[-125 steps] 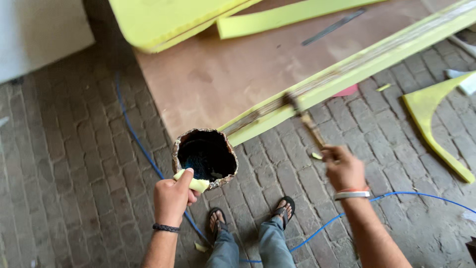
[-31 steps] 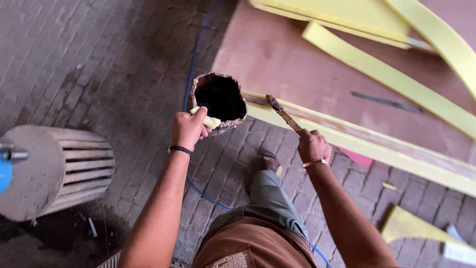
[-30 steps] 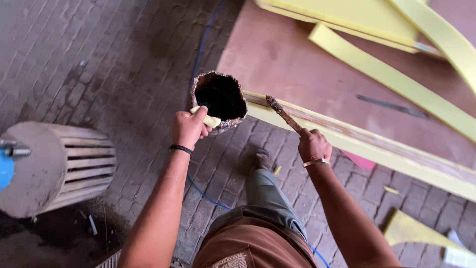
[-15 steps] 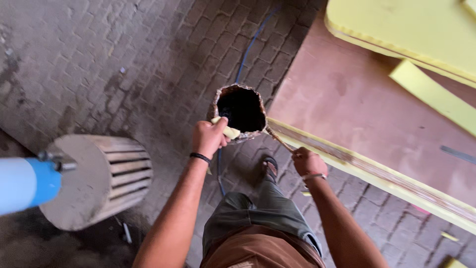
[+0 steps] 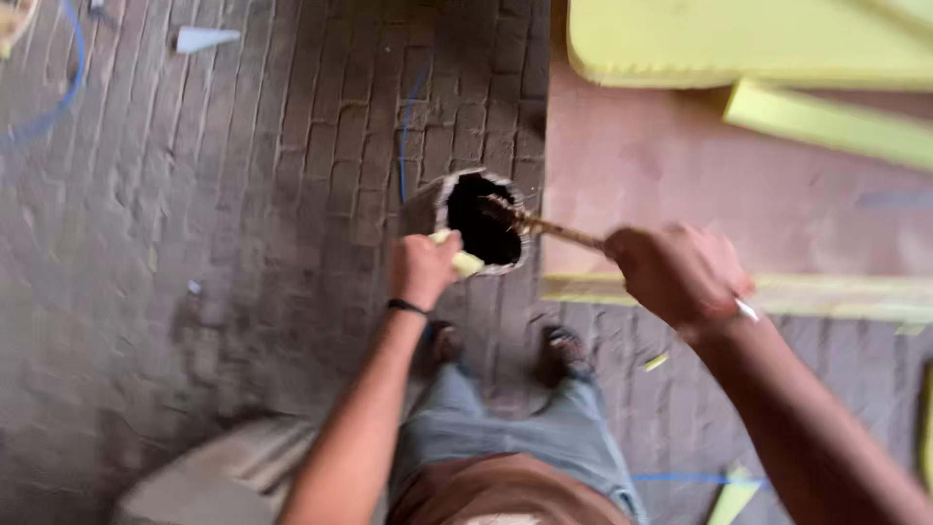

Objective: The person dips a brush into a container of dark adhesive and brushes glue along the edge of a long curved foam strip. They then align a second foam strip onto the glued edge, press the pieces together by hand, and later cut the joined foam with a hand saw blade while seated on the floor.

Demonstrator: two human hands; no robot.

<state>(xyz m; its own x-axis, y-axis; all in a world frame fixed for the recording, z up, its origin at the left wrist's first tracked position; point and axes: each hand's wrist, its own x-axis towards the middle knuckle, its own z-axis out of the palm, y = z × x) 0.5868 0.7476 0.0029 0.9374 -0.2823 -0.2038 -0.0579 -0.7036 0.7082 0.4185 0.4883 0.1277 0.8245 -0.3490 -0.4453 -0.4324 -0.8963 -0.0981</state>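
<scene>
Can (image 5: 478, 222) of dark paint held at frame centre, above brick floor (image 5: 243, 194). Left hand (image 5: 423, 267) grips near rim, fingers clamped on yellow-stained edge. Right hand (image 5: 675, 274) right of can, fingers closed round brush (image 5: 544, 228) handle; bristle end inside can mouth. Brown board (image 5: 700, 185) right, yellow panels (image 5: 739, 39) far right. Blue cable (image 5: 403, 126) beyond can. Picture blurred.

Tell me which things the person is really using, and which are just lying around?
In use:
- dark pot, held by the left hand
- paintbrush, held by the right hand, its tip at the pot's mouth

Lying about:
- yellow boards
- brown sheet
- blue cord
- brick floor
</scene>
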